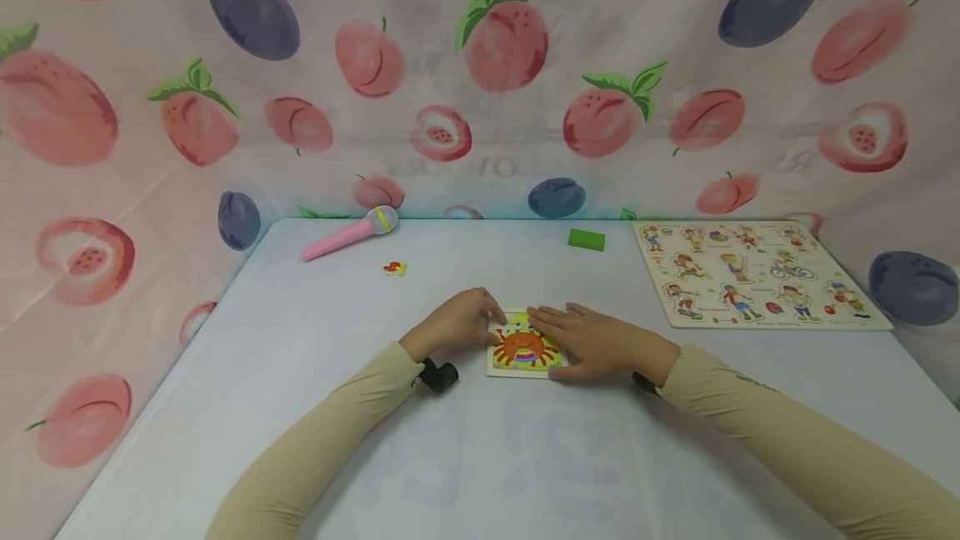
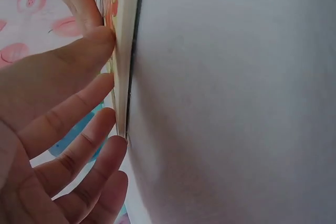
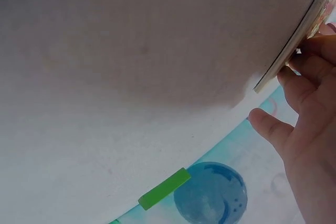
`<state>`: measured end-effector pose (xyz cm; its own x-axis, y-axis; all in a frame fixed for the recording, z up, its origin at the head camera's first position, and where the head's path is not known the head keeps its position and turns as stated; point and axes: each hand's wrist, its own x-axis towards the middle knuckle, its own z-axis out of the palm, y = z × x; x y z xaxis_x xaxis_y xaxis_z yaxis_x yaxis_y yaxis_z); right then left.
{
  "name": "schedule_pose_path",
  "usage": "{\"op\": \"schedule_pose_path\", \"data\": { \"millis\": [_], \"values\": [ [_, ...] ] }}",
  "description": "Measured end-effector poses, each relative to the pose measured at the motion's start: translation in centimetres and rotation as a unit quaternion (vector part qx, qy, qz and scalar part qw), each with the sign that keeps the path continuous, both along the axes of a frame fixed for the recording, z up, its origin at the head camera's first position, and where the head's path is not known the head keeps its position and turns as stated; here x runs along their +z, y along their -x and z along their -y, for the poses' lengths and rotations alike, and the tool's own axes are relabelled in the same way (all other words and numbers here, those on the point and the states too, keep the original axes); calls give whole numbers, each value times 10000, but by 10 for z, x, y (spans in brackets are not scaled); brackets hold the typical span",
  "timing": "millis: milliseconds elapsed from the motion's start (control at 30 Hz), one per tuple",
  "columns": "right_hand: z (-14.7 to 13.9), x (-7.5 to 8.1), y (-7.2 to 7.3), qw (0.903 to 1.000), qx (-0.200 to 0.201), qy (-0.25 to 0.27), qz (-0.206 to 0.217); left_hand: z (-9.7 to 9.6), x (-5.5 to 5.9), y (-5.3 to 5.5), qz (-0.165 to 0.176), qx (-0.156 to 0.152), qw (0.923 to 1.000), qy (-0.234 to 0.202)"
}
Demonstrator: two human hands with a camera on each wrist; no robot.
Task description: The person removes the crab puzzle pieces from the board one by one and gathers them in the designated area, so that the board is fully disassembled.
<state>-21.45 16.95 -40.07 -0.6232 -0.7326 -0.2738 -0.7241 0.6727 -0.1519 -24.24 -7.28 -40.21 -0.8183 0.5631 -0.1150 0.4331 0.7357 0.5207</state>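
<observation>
A small square crab jigsaw puzzle (image 1: 522, 350), orange crab on yellow with a pale rim, lies flat in the middle of the table. My left hand (image 1: 459, 322) is at its left side; in the left wrist view the thumb (image 2: 100, 38) touches the puzzle's face and the fingers, slightly bent, reach along its pale edge (image 2: 125, 72). The right hand (image 1: 600, 342) lies over the puzzle's right side, its fingers stretched across the upper right part and covering it. In the right wrist view, the right fingers (image 3: 296, 85) rest at the board's edge.
A loose red-and-yellow puzzle piece (image 1: 395, 268) lies back left, near a pink toy microphone (image 1: 351, 233). A green block (image 1: 587, 240) sits toward the back edge. On the right is a large picture board (image 1: 757, 277) with several figures. A fruit-print cloth (image 1: 442, 48) hangs behind.
</observation>
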Motion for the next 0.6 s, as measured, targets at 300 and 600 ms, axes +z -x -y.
{"op": "schedule_pose_path", "data": {
  "millis": [300, 600],
  "values": [
    [-4, 2, 0, 9998, -161, 41, -117, 0, 0, 0, -94, -58, 9999, 9],
    [-5, 2, 2, 9997, -185, 49, -120, -11, 3, 7, -76, 79, 9993, 362]
  ]
}}
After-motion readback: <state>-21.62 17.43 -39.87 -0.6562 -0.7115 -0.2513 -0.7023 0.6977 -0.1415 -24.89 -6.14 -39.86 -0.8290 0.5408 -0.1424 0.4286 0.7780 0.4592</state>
